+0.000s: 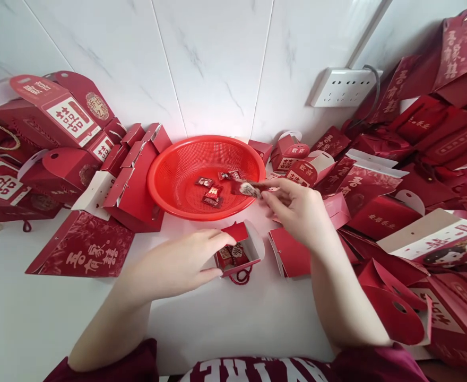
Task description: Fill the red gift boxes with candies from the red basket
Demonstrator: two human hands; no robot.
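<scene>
A small open red box [253, 254] with a dark red cord lies in front of me, with wrapped candies [233, 255] inside. My left hand [189, 260] holds it at its left side, thumb and fingers apart around the edge. Between the thumb and fingers of my right hand [293, 207] is a red wrapped candy [246, 188], above the right rim of a red plastic basket [170, 183]. Several wrapped candies [212, 193] lie on the basket's bottom.
Red gift boxes [74, 119] stand at the left, and many more boxes and bags [377, 180] crowd the right side. A white power strip [343, 87] is on the tiled wall. Flat red card [293, 254] lies by my right forearm.
</scene>
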